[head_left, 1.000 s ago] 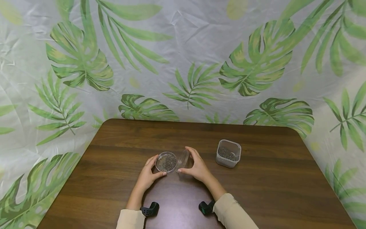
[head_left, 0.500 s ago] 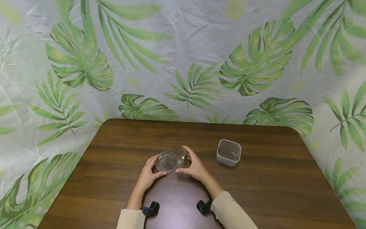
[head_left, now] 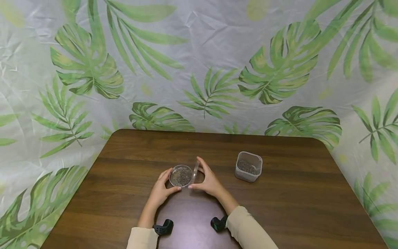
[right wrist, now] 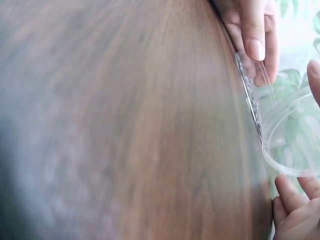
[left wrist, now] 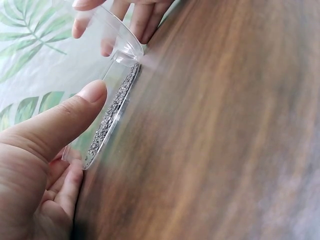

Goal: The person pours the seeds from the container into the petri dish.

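A clear round dish (head_left: pixel 181 176) holding dark grey granules stands on the wooden table. My left hand (head_left: pixel 160 192) grips its left side, thumb (left wrist: pixel 92 95) at the near rim and fingers round the far side. At the dish's right edge a clear round lid (head_left: pixel 195 173) stands nearly upright, its lower edge by the dish rim. My right hand (head_left: pixel 210 182) holds this lid between thumb and fingers. In the left wrist view the lid (left wrist: pixel 117 30) meets the dish wall; whether a hinge joins them I cannot tell.
A clear square plastic tub (head_left: pixel 248 176) with dark granules in the bottom stands to the right of my right hand. The wooden table (head_left: pixel 295 193) ends at the back against a leaf-patterned sheet (head_left: pixel 217 45).
My right hand has moved a little left, bringing the lid from an outward lean to nearly upright beside the dish. The left hand and the dish have stayed in place.
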Action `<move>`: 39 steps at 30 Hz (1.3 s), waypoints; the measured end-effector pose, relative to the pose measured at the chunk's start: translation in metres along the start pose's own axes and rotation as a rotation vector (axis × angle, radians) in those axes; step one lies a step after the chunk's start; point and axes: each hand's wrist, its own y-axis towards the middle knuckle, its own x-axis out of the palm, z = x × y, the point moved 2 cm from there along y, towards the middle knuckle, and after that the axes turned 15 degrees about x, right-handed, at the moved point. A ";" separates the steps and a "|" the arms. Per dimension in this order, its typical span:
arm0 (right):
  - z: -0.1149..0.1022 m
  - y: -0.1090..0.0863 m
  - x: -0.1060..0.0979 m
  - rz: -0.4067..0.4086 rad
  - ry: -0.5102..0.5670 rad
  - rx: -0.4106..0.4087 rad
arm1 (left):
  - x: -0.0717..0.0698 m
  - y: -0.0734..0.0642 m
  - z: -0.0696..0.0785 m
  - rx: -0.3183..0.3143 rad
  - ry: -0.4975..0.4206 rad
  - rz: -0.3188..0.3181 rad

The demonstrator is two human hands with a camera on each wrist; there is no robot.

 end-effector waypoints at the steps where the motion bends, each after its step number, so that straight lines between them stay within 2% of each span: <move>1: -0.005 -0.002 0.000 -0.004 0.004 0.004 | 0.000 0.000 0.000 0.000 0.000 -0.001; 6: -0.003 -0.001 0.001 0.011 -0.006 0.004 | 0.000 0.001 0.000 0.007 -0.002 0.002; 13: 0.027 0.016 0.007 0.056 -0.095 0.029 | 0.000 0.001 0.000 0.012 0.012 -0.002; 15: 0.030 0.018 0.007 0.061 -0.105 0.035 | 0.000 0.001 -0.001 0.014 0.019 -0.007; 26: 0.029 0.022 0.013 0.095 -0.206 0.062 | -0.001 0.000 0.000 0.032 0.020 -0.022; 39: 0.028 0.023 0.017 0.065 -0.207 0.036 | -0.002 0.000 0.000 0.040 0.010 -0.050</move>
